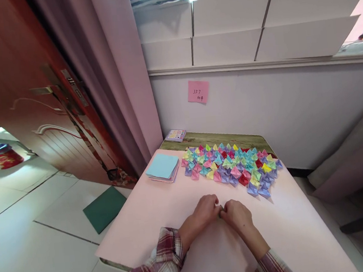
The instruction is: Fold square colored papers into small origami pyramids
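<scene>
My left hand [206,209] and my right hand [237,215] meet over the pink-covered table [139,227], fingertips nearly touching. Both have curled, pinching fingers. Between them shows a small dark bit that I cannot make out; the fingers hide most of it. Beyond my hands lie many small folded paper pieces [233,165] in pink, blue, yellow, green, red and purple, set close together in rows. Left of these rests a stack of square paper sheets [162,166], light blue on top.
A small printed pack [175,135] sits at the table's back left corner. On the wall is a pink note [198,92] with handwriting. A dark green board [105,209] lies on the floor at left, near a red door [33,82] and pink curtain [122,64].
</scene>
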